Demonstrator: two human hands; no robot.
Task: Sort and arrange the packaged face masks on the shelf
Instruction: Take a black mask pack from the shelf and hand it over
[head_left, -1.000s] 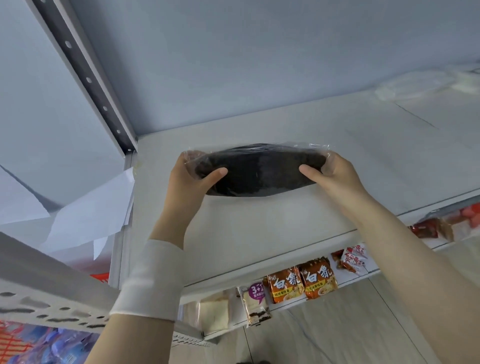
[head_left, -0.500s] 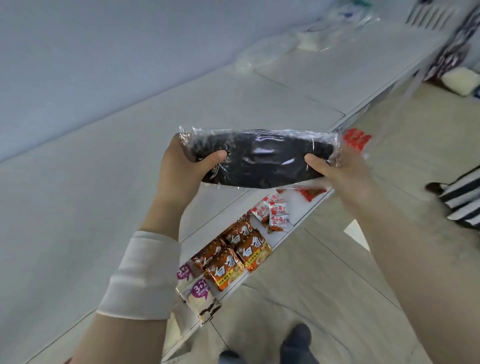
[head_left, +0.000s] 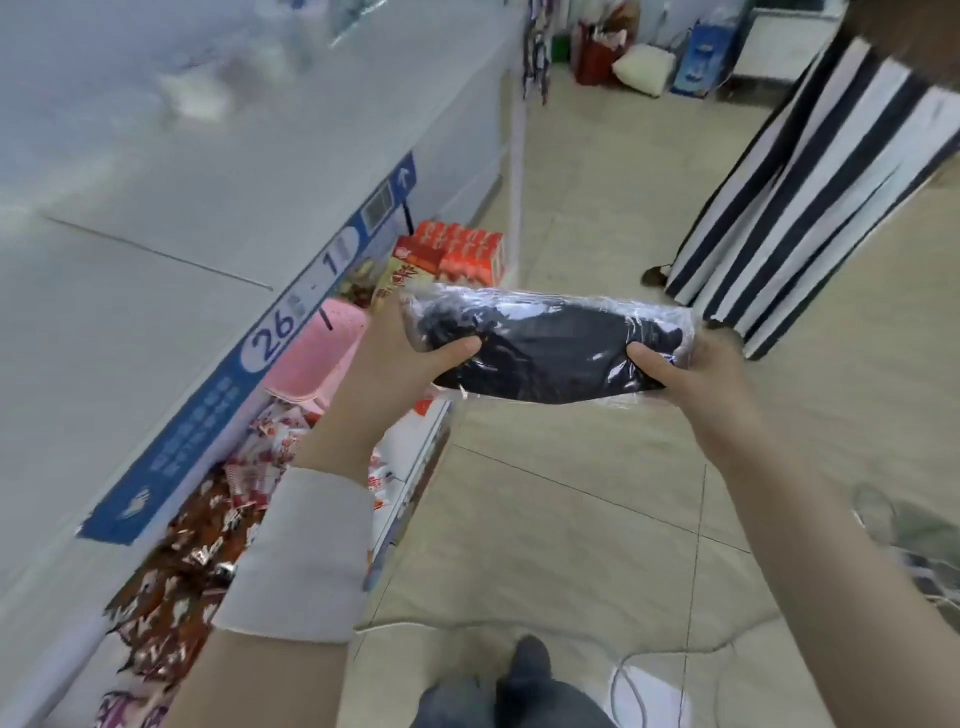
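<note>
The left hand grips one end of a packaged face mask, thumb on top and fingers curled beneath. The right hand pinches the other end the same way. The pack is a clear plastic wrapper with black masks inside, held level in the air between the hands, off the shelf and above the tiled floor. A white wristband wraps the left forearm.

Just left of the left hand sits a pink perforated basket; its contents cannot be made out. Beyond it are red cartons, and below the left wrist a lower shelf holds red and brown snack packets. Further left runs the white shelf top, edged by a blue label strip. Beyond the right hand stands a person in a striped garment.
</note>
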